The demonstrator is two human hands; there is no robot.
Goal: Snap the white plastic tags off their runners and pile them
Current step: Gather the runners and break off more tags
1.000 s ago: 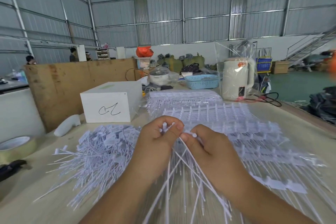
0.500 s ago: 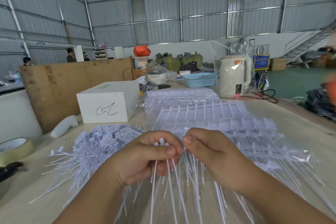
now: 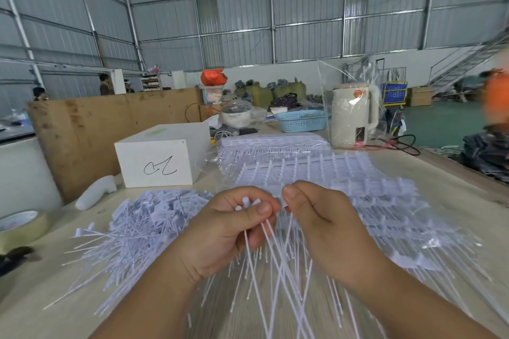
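Note:
My left hand (image 3: 231,231) grips a small bunch of loose white tags (image 3: 271,261) by their heads, their long thin tails hanging down toward me. Just to its right, my right hand (image 3: 319,223) pinches a tag head on the runner sheet (image 3: 366,201) lying under both hands. More white runner sheets (image 3: 275,146) are stacked behind, partly in clear wrap. A heap of snapped-off tags (image 3: 143,220) lies on the table to the left of my left hand.
A white box (image 3: 162,157) with a scribble stands behind the heap, a white handle-shaped object (image 3: 96,191) beside it. A tape roll (image 3: 19,226) sits at the left edge. Farther back are a blue basket (image 3: 301,120), a cream kettle (image 3: 352,115) and a brown board (image 3: 110,129).
Both hands have dropped slightly toward me and the left hand now holds a thicker bunch of tags. The right hand has shifted along the runner to another tag head.

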